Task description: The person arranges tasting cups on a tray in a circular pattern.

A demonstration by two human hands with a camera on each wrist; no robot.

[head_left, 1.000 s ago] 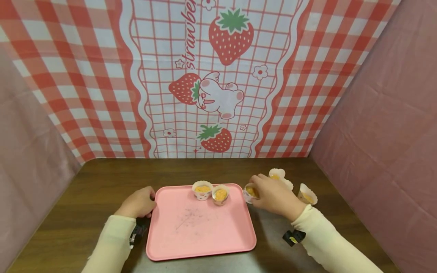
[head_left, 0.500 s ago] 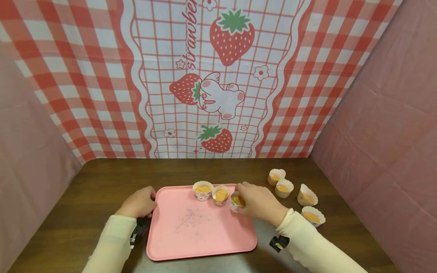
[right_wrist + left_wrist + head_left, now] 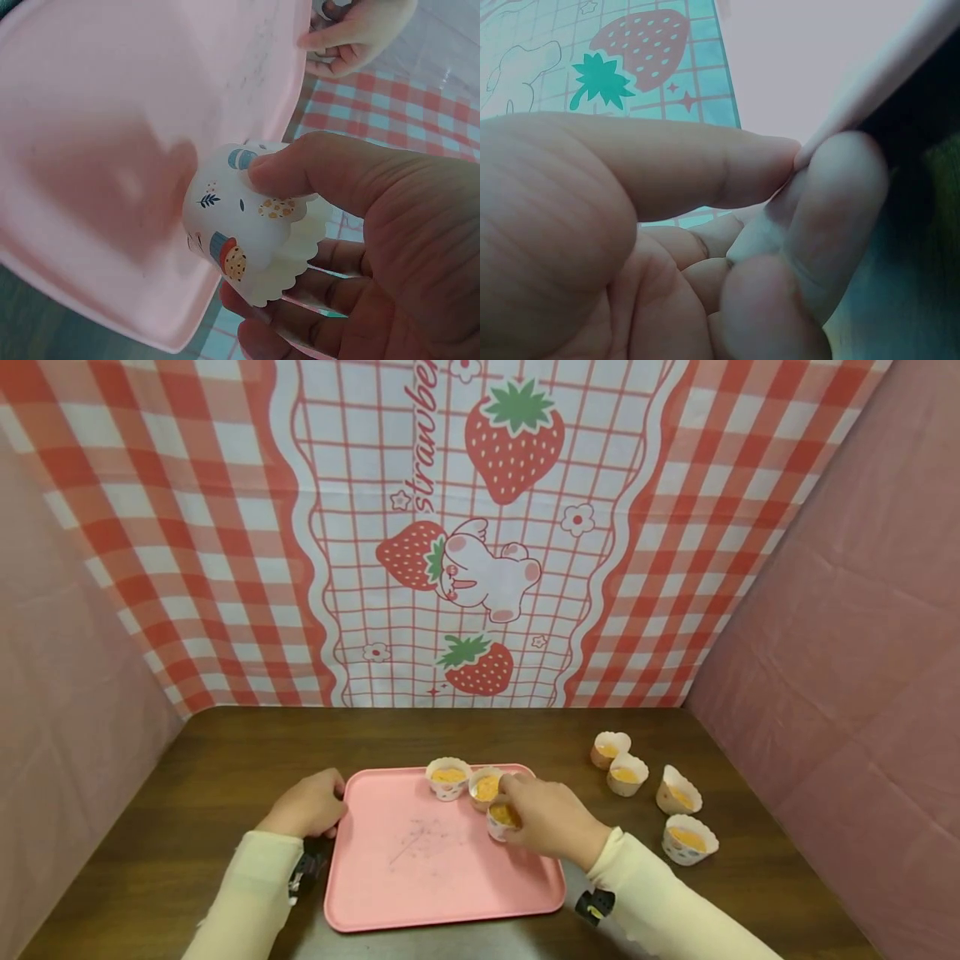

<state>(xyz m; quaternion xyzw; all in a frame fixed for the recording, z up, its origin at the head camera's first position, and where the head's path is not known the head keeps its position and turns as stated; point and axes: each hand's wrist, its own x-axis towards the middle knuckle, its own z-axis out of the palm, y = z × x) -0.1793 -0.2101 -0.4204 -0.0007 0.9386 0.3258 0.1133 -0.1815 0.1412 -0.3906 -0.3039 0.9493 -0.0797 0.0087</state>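
My left hand (image 3: 309,806) pinches the left rim of a pink tray (image 3: 405,893); the left wrist view has thumb and fingertip meeting on its edge. In my right hand (image 3: 551,818) is a paper baking cup (image 3: 247,217) with a scalloped rim and small printed cupcakes. Yellow-orange filling shows inside this cup (image 3: 501,820) in the head view. It is over the tray's right part, with its base close to the tray surface. Two more filled cups stand along the tray's back edge: a left one (image 3: 448,779) and a right one (image 3: 483,787), partly overlapped by the held cup.
Several filled paper cups (image 3: 627,775) stand on the brown wooden table (image 3: 247,743) to the right of the tray, one of them (image 3: 688,840) beside my right forearm. A strawberry-print checked cloth (image 3: 465,568) hangs behind the table, and pink curtains (image 3: 847,635) close off both sides.
My right hand has carried the baking cup leftward, from beside the tray's right edge to over the tray near the other two cups. My left hand keeps its hold on the rim.
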